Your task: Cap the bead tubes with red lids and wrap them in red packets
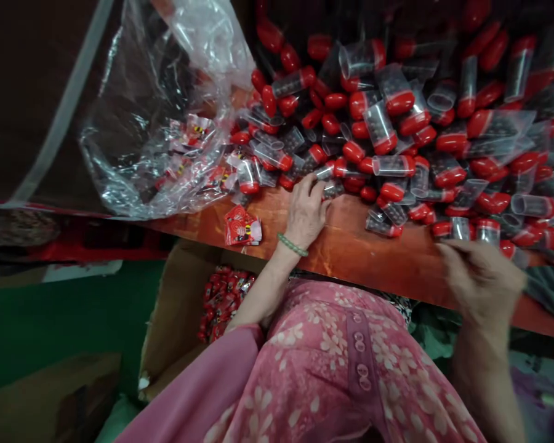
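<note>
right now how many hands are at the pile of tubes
2: the left hand, with a green bead bracelet, at the front edge of the red-capped tubes, and the right hand, blurred, farther right along them.

We see the tubes (pixel 381 126) heaped across the middle and right of the table (pixel 351 231), spreading to its far side. Left of them lies the bag (pixel 138 123), with loose cards (pixel 196 129) in or under it; we cannot tell which. Before the bag, near the front edge, we find a stack of cards (pixel 242 226). Below that edge, on our left, a carton (pixel 173 320) holds packets (pixel 219 301).
</note>
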`<state>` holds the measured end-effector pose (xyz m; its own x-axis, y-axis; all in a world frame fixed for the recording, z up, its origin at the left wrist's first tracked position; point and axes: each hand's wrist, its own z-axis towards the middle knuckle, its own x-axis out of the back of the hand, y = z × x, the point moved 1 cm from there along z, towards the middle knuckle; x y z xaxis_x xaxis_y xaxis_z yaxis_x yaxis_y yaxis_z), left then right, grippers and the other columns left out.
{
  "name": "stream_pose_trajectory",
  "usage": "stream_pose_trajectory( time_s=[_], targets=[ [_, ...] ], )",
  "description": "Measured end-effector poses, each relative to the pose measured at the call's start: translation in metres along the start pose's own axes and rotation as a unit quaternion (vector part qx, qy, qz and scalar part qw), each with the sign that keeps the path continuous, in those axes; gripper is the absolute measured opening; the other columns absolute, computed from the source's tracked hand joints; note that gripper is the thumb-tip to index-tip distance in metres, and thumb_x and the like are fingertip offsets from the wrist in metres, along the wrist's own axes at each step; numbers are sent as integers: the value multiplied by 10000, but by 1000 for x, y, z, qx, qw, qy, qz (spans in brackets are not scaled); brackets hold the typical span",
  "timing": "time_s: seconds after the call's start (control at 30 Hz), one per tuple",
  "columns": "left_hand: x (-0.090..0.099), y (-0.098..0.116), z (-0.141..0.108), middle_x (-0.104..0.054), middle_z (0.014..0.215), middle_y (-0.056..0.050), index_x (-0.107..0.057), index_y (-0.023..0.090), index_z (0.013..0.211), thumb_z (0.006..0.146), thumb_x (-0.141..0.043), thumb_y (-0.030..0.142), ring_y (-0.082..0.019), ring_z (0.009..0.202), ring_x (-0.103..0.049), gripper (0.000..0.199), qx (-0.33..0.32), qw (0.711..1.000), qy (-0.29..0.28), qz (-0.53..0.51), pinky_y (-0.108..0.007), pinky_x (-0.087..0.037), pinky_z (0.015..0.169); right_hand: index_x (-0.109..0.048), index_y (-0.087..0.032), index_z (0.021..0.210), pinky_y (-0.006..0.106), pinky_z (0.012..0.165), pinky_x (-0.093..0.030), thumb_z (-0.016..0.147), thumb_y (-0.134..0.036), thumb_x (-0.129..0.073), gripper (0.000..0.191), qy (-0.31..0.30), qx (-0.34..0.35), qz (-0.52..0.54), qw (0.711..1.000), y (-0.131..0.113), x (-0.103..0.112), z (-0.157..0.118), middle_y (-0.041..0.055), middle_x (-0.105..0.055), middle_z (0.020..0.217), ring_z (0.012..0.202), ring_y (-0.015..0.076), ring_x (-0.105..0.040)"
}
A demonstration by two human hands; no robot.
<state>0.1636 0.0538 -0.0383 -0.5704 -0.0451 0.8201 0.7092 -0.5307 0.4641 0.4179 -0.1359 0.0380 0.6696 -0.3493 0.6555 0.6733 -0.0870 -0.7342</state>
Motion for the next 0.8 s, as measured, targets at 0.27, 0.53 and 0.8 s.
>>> stream_pose_trajectory(
  time_s=[0.27, 0.53, 0.8],
  targets=[
    [16, 7, -29, -703, 1214, -152, -635, 135, 1253, 931, -639, 275, -265, 1139, -660, 351, 35, 974, -52, -220, -453, -537, 1049, -422, -112, 1546, 592, 1098, -455, 965, -105, -450, 582, -218, 280, -185, 917, -66, -116, 62, 235, -589, 1472, 1374, 379, -528],
    [37, 5, -66, -729, 1134, -94, -610, 183, 1298, 778, -861, 420, -165, 1012, -723, 624, 216, 823, -25, -524, -295, -593, 915, -647, -130, 1288, 432, 853, -554, 1056, -248, -433, 336, -253, 255, -121, 926, -71, -133, 59, 163, -715, 1068, 955, 290, -671],
    [111, 0, -87, -776, 1113, -63, -765, 245, 1148, 890, -778, 292, -166, 980, -744, 263, 166, 892, 37, -419, -310, -619, 915, -641, -229, 1286, 349, 833, -619, 998, -458, -622, 368, -284, 43, 211, 934, -72, -152, 56, 67, -737, 1097, 884, 198, -733]
  ],
)
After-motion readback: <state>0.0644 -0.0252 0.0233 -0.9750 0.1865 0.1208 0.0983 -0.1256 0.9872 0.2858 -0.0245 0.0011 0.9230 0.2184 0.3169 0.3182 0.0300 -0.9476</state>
